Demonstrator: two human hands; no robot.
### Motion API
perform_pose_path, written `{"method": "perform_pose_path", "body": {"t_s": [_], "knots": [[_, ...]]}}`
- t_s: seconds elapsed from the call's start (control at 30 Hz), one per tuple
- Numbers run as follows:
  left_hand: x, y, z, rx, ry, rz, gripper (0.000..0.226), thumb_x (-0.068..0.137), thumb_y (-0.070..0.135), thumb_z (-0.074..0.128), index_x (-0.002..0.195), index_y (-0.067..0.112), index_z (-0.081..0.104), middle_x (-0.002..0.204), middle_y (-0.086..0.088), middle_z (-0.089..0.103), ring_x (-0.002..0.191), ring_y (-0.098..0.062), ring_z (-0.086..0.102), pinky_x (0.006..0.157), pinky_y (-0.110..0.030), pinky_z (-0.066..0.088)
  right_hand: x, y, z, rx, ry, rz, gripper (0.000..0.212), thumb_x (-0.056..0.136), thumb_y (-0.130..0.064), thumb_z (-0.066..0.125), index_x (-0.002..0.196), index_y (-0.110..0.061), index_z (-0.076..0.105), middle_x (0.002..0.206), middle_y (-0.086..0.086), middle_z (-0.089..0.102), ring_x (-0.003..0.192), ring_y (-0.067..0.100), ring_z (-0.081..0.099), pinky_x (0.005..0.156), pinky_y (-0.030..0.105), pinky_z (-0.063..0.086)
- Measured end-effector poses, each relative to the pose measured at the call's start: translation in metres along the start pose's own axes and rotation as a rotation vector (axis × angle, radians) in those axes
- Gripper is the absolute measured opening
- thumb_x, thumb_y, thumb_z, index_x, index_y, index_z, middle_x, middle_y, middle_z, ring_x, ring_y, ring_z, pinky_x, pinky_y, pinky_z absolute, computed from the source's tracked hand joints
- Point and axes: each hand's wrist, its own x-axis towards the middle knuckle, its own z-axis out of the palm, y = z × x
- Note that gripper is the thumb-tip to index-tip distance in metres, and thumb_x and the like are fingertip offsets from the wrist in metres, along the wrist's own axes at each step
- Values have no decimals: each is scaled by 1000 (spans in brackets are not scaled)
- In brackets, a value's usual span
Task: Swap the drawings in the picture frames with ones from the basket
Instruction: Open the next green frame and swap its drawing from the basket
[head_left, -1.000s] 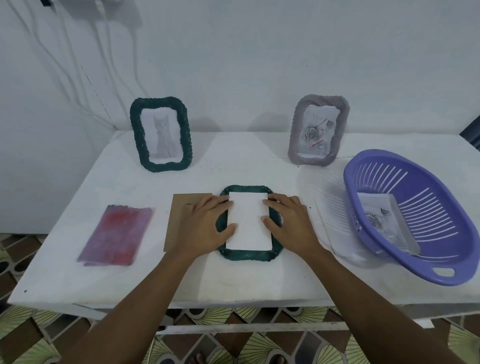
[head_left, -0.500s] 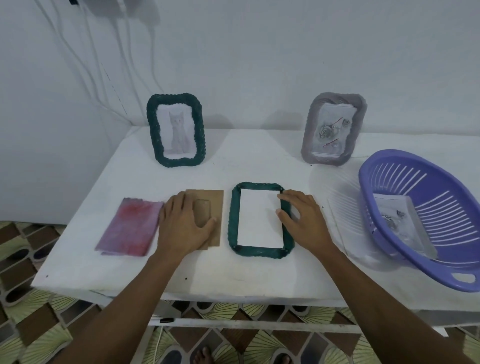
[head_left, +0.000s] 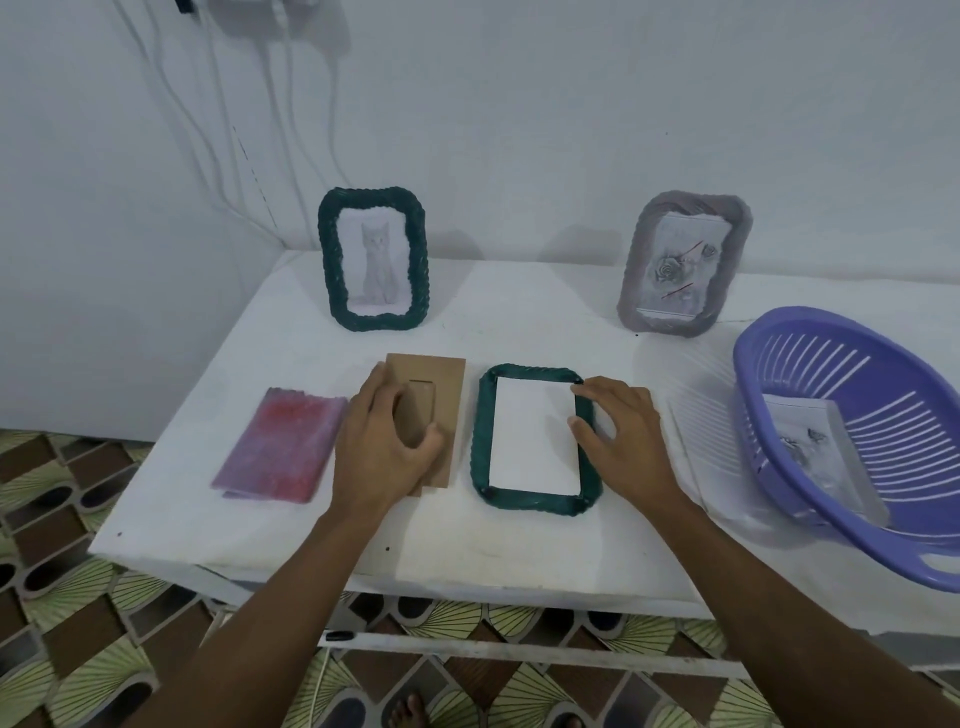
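Observation:
A dark green frame (head_left: 480, 441) lies face down in the middle of the table, with the white back of a sheet (head_left: 530, 441) in its opening. My right hand (head_left: 621, 441) rests on the frame's right rim, fingers relaxed and thumb on the sheet. Left of it lies the brown backing board (head_left: 444, 395). My left hand (head_left: 382, 447) is arched over the board, fingers curled at its left edge and thumb on its stand flap. The purple basket (head_left: 779, 358) at the right holds a drawing (head_left: 810, 441).
A green frame with a cat drawing (head_left: 374, 260) and a grey frame with a rose drawing (head_left: 683, 265) stand upright at the back. A reddish drawing (head_left: 283, 449) lies at the left. A white sheet (head_left: 706, 447) lies between frame and basket. The table's front edge is near.
My left hand left the green frame, moved left onto the brown backing board and closed on it. My right hand stayed on the frame's right rim.

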Motion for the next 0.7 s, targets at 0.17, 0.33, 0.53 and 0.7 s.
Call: {"method": "perform_pose_path", "body": {"t_s": [0.17, 0.33, 0.53, 0.7], "knots": [[8, 37, 0, -21, 9, 18, 66, 78, 49, 65, 135, 19, 48, 157, 4, 29, 135, -18, 41, 106, -38, 41, 6, -38, -12, 167, 13, 16, 26, 90, -28, 63, 116, -31, 63, 111, -22, 61, 100, 1, 52, 86, 11, 37], [7, 75, 15, -76, -84, 21, 58, 79, 53, 63, 128, 27, 47, 159, 2, 25, 130, -22, 46, 102, -38, 41, 16, -58, -20, 303, -80, 58, 26, 89, -31, 65, 115, -30, 67, 93, -20, 69, 91, -8, 61, 72, 0, 37], [3, 86, 30, -148, -126, 35, 49, 73, 55, 64, 114, 30, 51, 151, -1, 41, 124, -20, 52, 97, -39, 49, 15, -44, -27, 382, -83, 150, 25, 86, -25, 69, 108, -36, 65, 88, -22, 71, 91, -3, 64, 79, 20, 47], [1, 91, 30, -268, -131, 100, 43, 75, 54, 68, 108, 29, 57, 110, 13, 61, 103, -7, 58, 83, -26, 52, 15, -40, -28, 422, -59, 178, 20, 85, -21, 71, 105, -27, 72, 94, -16, 72, 86, -1, 65, 74, 16, 47]]}}
